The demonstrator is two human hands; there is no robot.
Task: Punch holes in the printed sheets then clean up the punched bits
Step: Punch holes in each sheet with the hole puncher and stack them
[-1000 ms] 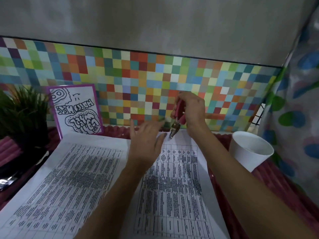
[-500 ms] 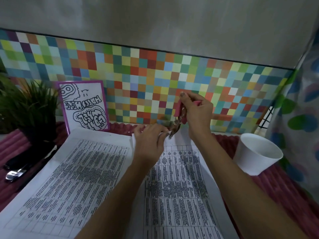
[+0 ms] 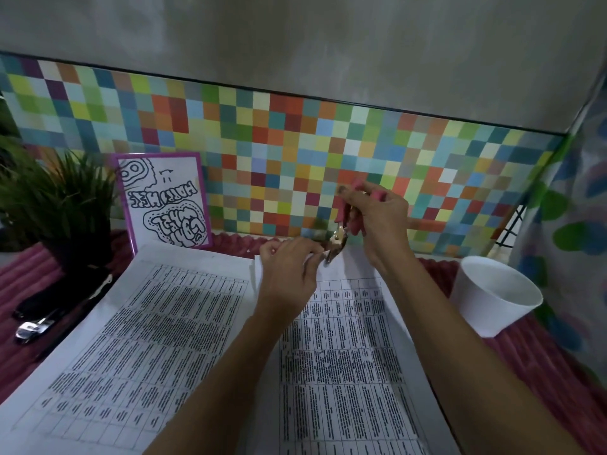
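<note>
Two printed sheets with tables lie side by side on the pink ribbed mat: the left sheet [image 3: 131, 330] and the right sheet [image 3: 348, 356]. My right hand [image 3: 377, 221] grips a pink-handled hole punch [image 3: 338, 238], whose metal jaws sit at the far edge of the right sheet. My left hand [image 3: 289, 274] pinches that same far edge, fingertips right beside the jaws. No punched bits can be made out.
A white paper cup [image 3: 492, 297] stands at the right on the mat [image 3: 542, 372]. A pink-framed doodle card [image 3: 164, 200] leans on the mosaic wall. At the left stand a potted plant [image 3: 59, 205] and a black stapler-like tool [image 3: 42, 320].
My left hand reached forward and closed its fingers on the far edge of the right sheet. The punch came down from above the paper until its jaws met that edge.
</note>
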